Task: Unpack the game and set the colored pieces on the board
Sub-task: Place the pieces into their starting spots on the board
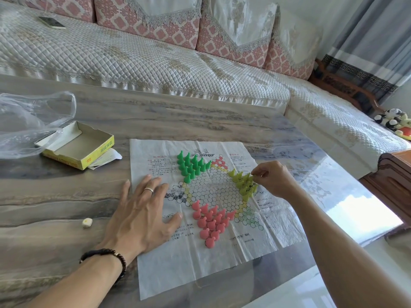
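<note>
A white paper board [222, 247] with a printed star of circles lies flat on the table. Several green pieces [191, 165] stand on its upper left point, several pink pieces [210, 221] on the lower point, and several yellow-green pieces [243, 182] on the right point. My left hand [142, 210] lies flat with spread fingers on the board's left edge. My right hand [273, 177] hovers at the right point and pinches a yellow-green piece at the top of that group.
An open yellow game box [77, 147] sits at the left with a clear plastic bag [29, 123] over its end and folded paper under it. A white die [87, 222] lies near my left wrist. A sofa runs behind the table, a phone [51, 22] on it.
</note>
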`<state>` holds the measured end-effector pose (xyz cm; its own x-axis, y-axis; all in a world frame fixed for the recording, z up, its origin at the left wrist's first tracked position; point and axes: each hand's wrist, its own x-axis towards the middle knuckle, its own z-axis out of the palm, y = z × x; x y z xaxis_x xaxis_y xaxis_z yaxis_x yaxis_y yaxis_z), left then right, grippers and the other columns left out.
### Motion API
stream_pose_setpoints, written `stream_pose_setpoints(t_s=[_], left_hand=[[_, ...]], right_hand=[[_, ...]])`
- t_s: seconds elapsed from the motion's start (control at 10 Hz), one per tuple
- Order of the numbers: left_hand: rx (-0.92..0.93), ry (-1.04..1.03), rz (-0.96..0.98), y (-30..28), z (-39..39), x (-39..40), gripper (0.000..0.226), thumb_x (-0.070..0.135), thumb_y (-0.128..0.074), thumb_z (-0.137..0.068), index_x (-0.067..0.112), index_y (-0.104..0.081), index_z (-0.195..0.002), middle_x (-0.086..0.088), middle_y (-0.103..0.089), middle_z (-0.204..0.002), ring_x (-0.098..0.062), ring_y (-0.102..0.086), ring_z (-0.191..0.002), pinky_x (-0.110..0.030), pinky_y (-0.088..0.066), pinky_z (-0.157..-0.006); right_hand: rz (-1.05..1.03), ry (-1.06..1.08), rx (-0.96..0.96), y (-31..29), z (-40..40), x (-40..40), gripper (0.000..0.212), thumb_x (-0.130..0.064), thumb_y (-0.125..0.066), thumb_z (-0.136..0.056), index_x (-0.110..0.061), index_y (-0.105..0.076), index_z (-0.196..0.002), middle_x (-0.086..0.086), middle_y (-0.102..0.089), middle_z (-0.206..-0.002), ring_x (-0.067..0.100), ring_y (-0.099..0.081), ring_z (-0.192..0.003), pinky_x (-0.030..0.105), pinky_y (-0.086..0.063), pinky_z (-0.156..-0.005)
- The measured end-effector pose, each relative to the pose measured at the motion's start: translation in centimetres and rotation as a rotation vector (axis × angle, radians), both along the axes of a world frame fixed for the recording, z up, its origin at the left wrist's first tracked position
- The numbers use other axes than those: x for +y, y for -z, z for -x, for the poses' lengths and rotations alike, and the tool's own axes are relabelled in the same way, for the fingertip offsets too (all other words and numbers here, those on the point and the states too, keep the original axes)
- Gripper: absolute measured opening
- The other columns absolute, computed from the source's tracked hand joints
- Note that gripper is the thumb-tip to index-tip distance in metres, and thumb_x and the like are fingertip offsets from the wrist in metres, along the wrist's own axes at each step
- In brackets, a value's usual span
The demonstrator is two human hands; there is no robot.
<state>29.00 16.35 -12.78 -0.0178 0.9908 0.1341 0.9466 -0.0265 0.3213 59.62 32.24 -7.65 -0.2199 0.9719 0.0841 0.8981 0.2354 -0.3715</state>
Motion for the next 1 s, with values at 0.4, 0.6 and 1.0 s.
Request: stream_pose_setpoints(t_s=[0.4, 0.6, 1.0], left_hand=[[-0.012, 0.003, -0.006, -0.3, -0.1, -0.1, 0.08, 0.07, -0.028, -0.079, 0.026, -0.029, -0.146, 0.003, -0.022, -0.158, -0.013, -0.003, -0.148, -0.048, -0.002, -0.119], [-0.016, 0.005, -0.012, -0.2, 0.0, -0.1, 0.08, 0.07, -0.029, -0.079, 0.025, -0.03, -0.146, 0.003, -0.023, -0.157, -0.014, -0.005, -0.148, -0.049, -0.003, -0.119], [-0.023, 0.004, -0.011, 0.0, 0.0, 0.0, 0.08, 0.069, -0.029, -0.079, 0.025, -0.03, -0.146, 0.003, -0.023, -0.158, -0.014, -0.005, -0.148, -0.048, -0.003, -0.119]], right_hand=[[0.052, -0.022, -0.084, -0.4, 0.2, 0.0, 0.008, -0.009, -0.07, -0.084, -0.016, -0.073, -0.087, -0.009, -0.068, -0.074, -0.001, -0.064, -0.07, 0.011, -0.048, -0.064], [0.052, -0.003, -0.105, -0.4, 0.1, 0.2, 0.025, -0.004, -0.067, -0.084, -0.01, -0.069, -0.107, -0.004, -0.069, -0.085, 0.002, -0.062, -0.075, 0.012, -0.046, -0.069], [0.025, 0.22, -0.13, -0.6, -2.8, -1.7, 0.022, -0.014, -0.074, -0.081, -0.012, -0.072, -0.102, 0.0, -0.066, -0.078, 0.013, -0.062, -0.066, 0.024, -0.047, -0.058]])
